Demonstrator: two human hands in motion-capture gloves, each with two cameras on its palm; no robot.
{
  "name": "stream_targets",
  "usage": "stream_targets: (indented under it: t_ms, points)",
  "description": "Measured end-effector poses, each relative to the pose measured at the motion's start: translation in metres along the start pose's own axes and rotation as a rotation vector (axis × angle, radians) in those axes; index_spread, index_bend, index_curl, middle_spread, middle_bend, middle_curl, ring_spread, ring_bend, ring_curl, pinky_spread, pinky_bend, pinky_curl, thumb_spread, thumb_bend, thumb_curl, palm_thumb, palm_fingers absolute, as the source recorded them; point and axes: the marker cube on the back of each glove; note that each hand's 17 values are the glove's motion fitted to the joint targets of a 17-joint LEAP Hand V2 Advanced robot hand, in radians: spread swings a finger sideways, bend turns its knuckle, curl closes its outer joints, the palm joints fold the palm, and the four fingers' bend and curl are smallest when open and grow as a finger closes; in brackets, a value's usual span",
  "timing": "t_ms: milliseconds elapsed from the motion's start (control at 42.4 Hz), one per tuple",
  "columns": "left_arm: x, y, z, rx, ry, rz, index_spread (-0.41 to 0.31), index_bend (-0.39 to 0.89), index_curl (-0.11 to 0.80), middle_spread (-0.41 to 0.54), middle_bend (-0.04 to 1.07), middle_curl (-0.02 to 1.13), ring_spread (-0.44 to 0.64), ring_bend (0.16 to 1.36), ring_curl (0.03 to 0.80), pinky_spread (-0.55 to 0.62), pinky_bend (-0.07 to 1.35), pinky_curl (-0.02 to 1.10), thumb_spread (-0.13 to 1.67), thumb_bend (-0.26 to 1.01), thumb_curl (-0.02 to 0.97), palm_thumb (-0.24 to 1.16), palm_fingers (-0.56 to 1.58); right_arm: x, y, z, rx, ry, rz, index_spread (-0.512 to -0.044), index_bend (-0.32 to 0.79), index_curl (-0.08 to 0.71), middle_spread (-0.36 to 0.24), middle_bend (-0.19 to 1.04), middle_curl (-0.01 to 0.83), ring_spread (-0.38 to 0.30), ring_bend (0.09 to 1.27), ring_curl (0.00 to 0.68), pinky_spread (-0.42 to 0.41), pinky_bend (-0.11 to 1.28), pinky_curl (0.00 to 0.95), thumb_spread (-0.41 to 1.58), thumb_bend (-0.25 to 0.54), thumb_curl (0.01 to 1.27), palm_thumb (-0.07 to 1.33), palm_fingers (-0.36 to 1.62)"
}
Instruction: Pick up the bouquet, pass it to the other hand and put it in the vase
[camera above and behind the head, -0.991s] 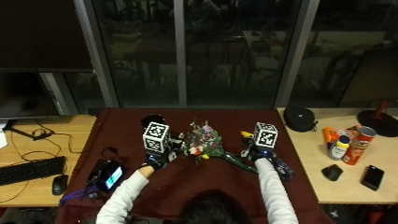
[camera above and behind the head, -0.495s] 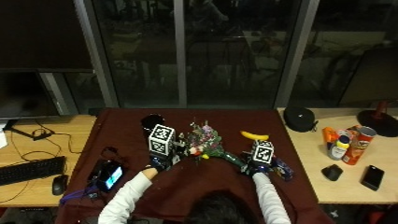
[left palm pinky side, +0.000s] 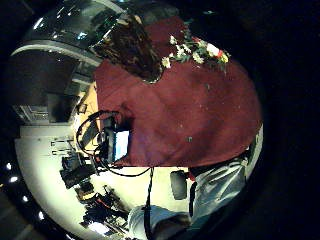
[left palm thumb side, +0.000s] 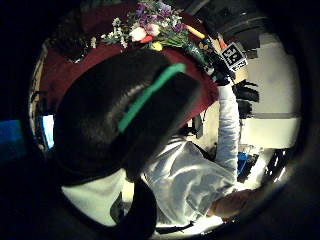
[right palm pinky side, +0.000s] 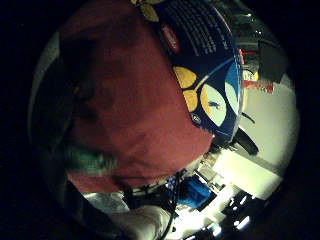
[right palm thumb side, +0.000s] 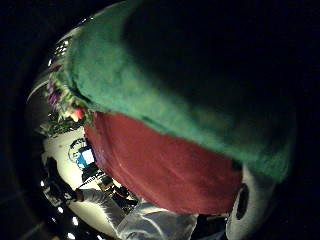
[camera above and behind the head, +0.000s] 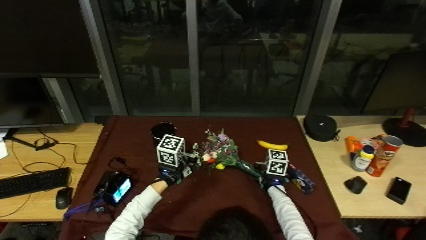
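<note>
A dark red tablecloth (camera above and behind the head: 206, 200) covers the table in front of the person. Near its middle lies the bouquet (camera above and behind the head: 219, 152), on its side: a loose head of purple, white, pink and yellow blooms with green leaves, its green stems running toward four o'clock. The dark vase (camera above and behind the head: 162, 131) stands upright at about ten o'clock from the blooms, near but apart. A yellow banana (camera above and behind the head: 272, 145) lies at two o'clock from the bouquet.

The right hand (camera above and behind the head: 273, 177) is low on the cloth at the stem end; its thumb-side palm view is filled by a green mass pressed close, yet whether the fingers curl round the stems cannot be told. The left hand (camera above and behind the head: 170, 170) hovers at eight o'clock from the blooms, holding nothing; how its fingers lie cannot be made out.
</note>
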Motion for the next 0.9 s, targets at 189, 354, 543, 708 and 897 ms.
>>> stream_targets:
  t_ms: [189,354,543,708,897]
  points:
    - [-0.007,0.0,-0.001,-0.014,0.09,0.007,-0.026,0.11,0.222,0.129,0.19,0.38,0.19,0.62,0.3,0.29,0.42,0.34,1.07,-0.05,0.239,-0.03,0.31,0.004,-0.011,-0.014,0.37,-0.126,0.029,-0.228,0.38,0.376,-0.18,0.68,0.559,-0.202,0.85,0.471,-0.24,0.62,0.381,1.07,-0.041,0.39,0.83,1.56]
    - [-0.003,-0.002,-0.015,-0.009,0.213,0.033,-0.032,0.12,0.227,0.126,0.19,0.38,0.18,0.62,0.303,0.28,0.42,0.34,1.02,-0.05,0.233,-0.04,0.33,-0.011,-0.023,-0.027,0.462,-0.506,-0.05,-0.215,0.55,0.461,-0.174,0.78,0.603,-0.192,0.93,0.517,-0.231,0.67,0.425,1.06,-0.012,0.38,0.84,1.52]
    - [0.015,-0.022,-0.04,0.107,0.494,0.06,-0.017,0.14,0.241,0.132,0.19,0.38,0.2,0.57,0.292,0.27,0.41,0.34,1.01,-0.02,0.244,0.01,0.32,-0.035,-0.033,-0.057,0.503,-0.795,-0.052,-0.205,0.61,0.52,-0.166,0.84,0.63,-0.185,0.99,0.547,-0.226,0.72,0.464,1.04,0.019,0.43,0.96,1.45]
    - [0.035,-0.056,-0.058,0.246,0.835,0.077,0.035,0.13,0.256,0.219,0.16,0.37,0.33,0.52,0.284,0.34,0.44,0.36,1.02,0.02,0.278,0.15,0.13,-0.078,-0.026,-0.085,0.519,-1.083,-0.15,-0.197,0.59,0.544,-0.161,0.87,0.642,-0.181,1.03,0.562,-0.224,0.75,0.488,0.96,-0.011,0.48,0.98,1.41]
    - [0.065,-0.075,-0.076,0.195,1.138,0.175,0.079,0.05,0.2,0.3,0.16,0.34,0.41,0.59,0.286,0.37,0.55,0.37,1.0,0.02,0.304,0.26,-0.02,-0.119,-0.013,-0.105,0.647,-1.273,-0.405,-0.195,0.6,0.565,-0.158,0.89,0.647,-0.178,1.04,0.569,-0.219,0.76,0.503,0.83,-0.02,0.54,1.0,1.4]
